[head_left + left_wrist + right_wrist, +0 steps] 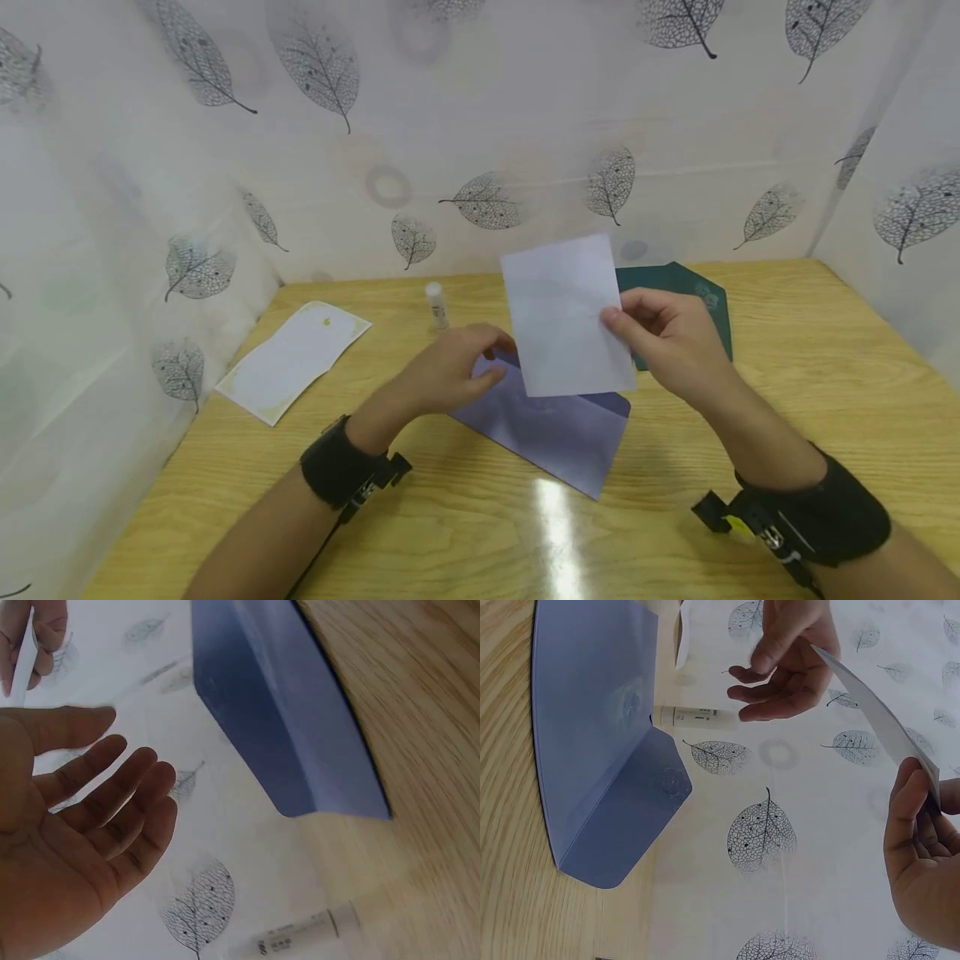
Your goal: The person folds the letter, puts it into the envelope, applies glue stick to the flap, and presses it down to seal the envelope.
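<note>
My right hand point(678, 342) pinches a folded white sheet of paper point(566, 321) by its right edge, thumb in front, and holds it up above the table. Under the paper lies a purple envelope point(555, 429); its flap point(641, 806) stands open in the right wrist view. My left hand point(457, 367) hovers over the envelope's left end, just left of the paper. In the left wrist view the left hand point(90, 817) shows loosely bent fingers with nothing between them.
A glue stick point(437, 306) stands upright behind the left hand. Farther left lies a white sheet with a patterned border point(296, 358). A dark green envelope point(712, 312) lies behind the right hand. Leaf-printed cloth point(480, 125) hangs along the table's back and sides.
</note>
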### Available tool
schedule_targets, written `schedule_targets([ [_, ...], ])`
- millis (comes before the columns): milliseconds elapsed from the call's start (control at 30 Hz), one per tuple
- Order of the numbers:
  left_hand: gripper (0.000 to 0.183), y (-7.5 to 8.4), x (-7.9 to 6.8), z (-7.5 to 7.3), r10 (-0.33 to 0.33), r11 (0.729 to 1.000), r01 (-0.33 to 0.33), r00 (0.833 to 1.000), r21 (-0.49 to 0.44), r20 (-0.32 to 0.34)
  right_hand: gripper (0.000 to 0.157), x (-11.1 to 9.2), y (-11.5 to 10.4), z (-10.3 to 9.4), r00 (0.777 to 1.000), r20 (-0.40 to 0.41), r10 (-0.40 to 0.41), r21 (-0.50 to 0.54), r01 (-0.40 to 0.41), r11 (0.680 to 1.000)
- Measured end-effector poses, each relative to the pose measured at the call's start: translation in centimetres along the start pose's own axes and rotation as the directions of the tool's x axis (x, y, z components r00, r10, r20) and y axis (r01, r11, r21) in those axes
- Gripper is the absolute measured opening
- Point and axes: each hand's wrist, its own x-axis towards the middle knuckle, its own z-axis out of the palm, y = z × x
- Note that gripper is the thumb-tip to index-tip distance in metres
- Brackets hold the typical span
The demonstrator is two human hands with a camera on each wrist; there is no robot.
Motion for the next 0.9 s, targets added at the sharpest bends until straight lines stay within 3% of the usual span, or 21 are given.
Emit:
schedule_targets([
  [100,0.04,-0.8,-0.1,0.2,-0.004,0.999,0.0,0.996,0.046,0.09,0.013,0.1,0.2,0.0,1.0,0.018,0.009,-0.018,-0.009,1.0],
  [200,0.054,-1.5,-0.3,0.5,-0.024,0.999,0.013,0.975,0.051,0.221,0.013,0.1,0.3,-0.1,0.999,0.038,0.022,-0.03,-0.021,0.999],
  [300,0.068,-1.9,-0.6,0.5,-0.043,0.999,0.03,0.936,0.043,0.35,0.014,0.2,0.4,-0.1,0.997,0.064,0.044,-0.04,-0.042,0.998],
  [433,0.084,-1.9,-0.9,0.6,-0.093,0.995,0.067,0.881,0.074,0.463,0.016,0.1,0.7,-0.1,0.994,0.089,0.07,-0.056,-0.065,0.996],
  [533,0.09,-2.0,-1.0,0.7,-0.125,0.991,0.084,0.856,0.103,0.502,0.018,0.1,0.7,-0.1,0.992,0.096,0.076,-0.074,-0.069,0.995],
  [633,0.091,-2.1,-1.1,0.9,-0.137,0.989,0.089,0.847,0.118,0.514,0.019,0.1,0.7,0.0,0.99,0.111,0.092,-0.092,-0.082,0.992],
  [900,0.093,-2.3,-1.1,1.3,-0.179,0.978,0.102,0.853,0.18,0.49,0.021,0.1,0.9,0.0,0.976,0.165,0.145,-0.114,-0.128,0.985],
])
